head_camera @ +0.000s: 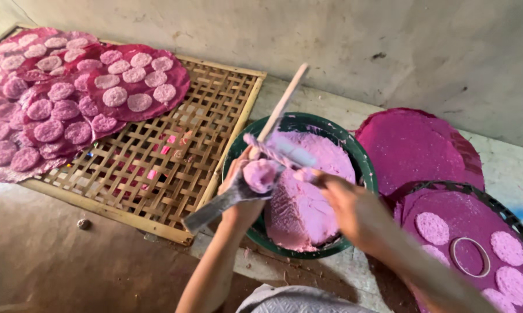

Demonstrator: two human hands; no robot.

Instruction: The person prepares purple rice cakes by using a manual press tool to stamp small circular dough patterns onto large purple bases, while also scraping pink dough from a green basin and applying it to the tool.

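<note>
two hands met over the green bowl [363, 168] at the centre of the frame. the left hand [241, 185] was closed around a flat scoop [226, 200] whose handle ran down toward lower left, with a pink lump [260, 175] on its upper end. the right hand [345, 203], just right of the lump, gripped a stick [281, 107] that slanted up toward the wall. pink dough [302, 208] filled the bowl beneath. further off, upper left, discs [115, 96] lay on a bamboo rack [180, 174].
</note>
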